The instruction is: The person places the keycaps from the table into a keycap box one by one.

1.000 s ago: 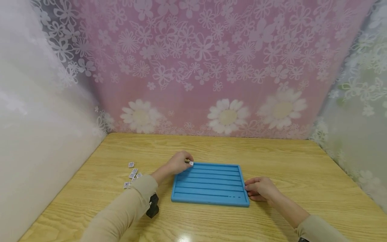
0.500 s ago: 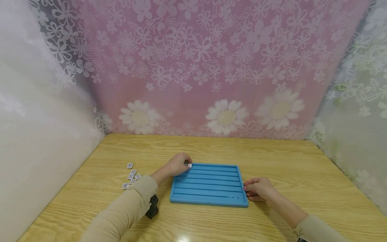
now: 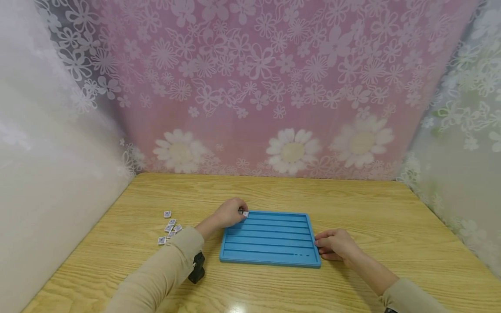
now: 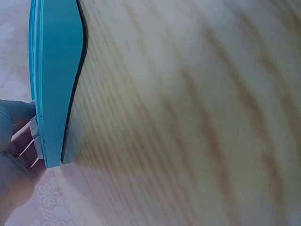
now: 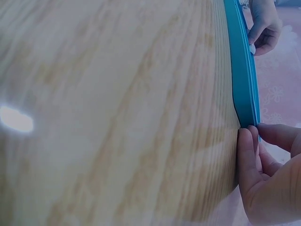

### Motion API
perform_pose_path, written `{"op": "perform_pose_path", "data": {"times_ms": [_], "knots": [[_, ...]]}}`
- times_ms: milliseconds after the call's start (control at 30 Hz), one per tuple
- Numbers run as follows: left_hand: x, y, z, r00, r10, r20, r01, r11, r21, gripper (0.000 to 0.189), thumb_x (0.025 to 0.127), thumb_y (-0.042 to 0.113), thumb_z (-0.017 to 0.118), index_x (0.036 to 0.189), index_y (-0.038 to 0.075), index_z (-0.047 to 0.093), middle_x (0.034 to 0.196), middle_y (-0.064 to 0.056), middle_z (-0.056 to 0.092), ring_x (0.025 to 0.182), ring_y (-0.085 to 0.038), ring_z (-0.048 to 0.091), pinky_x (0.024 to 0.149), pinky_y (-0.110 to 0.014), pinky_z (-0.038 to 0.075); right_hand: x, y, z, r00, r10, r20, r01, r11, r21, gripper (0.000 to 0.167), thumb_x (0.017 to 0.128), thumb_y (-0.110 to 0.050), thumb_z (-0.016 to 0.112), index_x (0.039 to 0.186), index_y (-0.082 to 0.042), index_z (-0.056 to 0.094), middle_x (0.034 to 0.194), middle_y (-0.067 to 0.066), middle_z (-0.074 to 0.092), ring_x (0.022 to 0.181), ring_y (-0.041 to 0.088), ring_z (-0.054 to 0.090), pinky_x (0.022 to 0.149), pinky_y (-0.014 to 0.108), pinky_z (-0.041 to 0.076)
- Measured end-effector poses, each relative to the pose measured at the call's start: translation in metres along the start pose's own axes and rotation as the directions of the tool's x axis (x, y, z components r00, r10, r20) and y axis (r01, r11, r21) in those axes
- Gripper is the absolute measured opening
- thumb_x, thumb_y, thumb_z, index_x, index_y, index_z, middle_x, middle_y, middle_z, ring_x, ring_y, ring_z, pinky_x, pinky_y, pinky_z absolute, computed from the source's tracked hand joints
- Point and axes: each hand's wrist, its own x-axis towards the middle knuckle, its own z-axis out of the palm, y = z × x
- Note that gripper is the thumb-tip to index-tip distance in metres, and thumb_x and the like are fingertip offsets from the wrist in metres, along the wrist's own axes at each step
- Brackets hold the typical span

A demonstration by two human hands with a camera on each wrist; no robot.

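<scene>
At the far left corner of a blue ridged tray (image 3: 270, 239), my left hand (image 3: 231, 212) pinches a small white tile (image 3: 245, 214) between thumb and fingers. The left wrist view shows pale tile pieces (image 4: 34, 127) by those fingers, close against the tray's outer wall (image 4: 59, 70); how many are held I cannot tell. My right hand (image 3: 338, 244) grips the tray's right edge, fingertips at its rim, as the right wrist view also shows (image 5: 270, 174). Fingers of the left hand partly cover the tray's corner.
Several small white tiles with printed faces (image 3: 170, 228) lie loosely on the wooden table (image 3: 274, 287), left of the tray and beside the left sleeve. A flowered pink curtain (image 3: 235, 87) stands behind the table, with pale sheets at both sides.
The left hand has lowered the white tile slightly onto the tray's far left corner. The right hand keeps its place at the tray's edge. The whole view has shifted a little.
</scene>
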Motion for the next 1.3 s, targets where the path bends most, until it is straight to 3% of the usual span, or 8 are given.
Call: {"op": "perform_pose_path", "data": {"times_ms": [767,1000,1300], "knots": [[-0.001,-0.002,-0.001,1.0,-0.017,-0.002,0.017,1.0,-0.005,0.01,0.087,0.012,0.065,0.095,0.006,0.067,0.102,-0.007,0.058,0.091,-0.019,0.054,0.079,-0.037,0.047,0.0,0.001,0.002,1.0,-0.029,0.004,0.029,0.999,-0.02,0.027,0.084,-0.002,0.063,0.106,0.013,0.057,0.074,0.006,0.061,0.063,0.015,0.058,0.059,0.029,0.053],[-0.002,-0.007,-0.002,0.999,-0.035,0.011,0.036,0.998,-0.045,0.021,0.086,0.013,0.066,0.105,0.003,0.064,0.107,-0.009,0.058,0.097,-0.023,0.055,0.083,-0.038,0.047,0.0,0.002,0.001,1.0,-0.024,0.011,0.024,1.0,-0.018,0.025,0.085,-0.002,0.063,0.105,0.012,0.058,0.074,0.006,0.061,0.063,0.014,0.058,0.059,0.029,0.053],[-0.01,-0.015,-0.012,1.0,0.01,-0.011,-0.01,0.997,-0.075,0.027,0.083,0.003,0.064,0.11,0.001,0.062,0.113,-0.012,0.058,0.108,-0.028,0.053,0.089,-0.042,0.045,-0.001,0.0,0.001,1.0,-0.002,-0.019,0.001,0.999,-0.042,0.025,0.085,-0.001,0.062,0.106,0.011,0.058,0.075,0.007,0.06,0.064,0.015,0.058,0.059,0.029,0.053]]}}
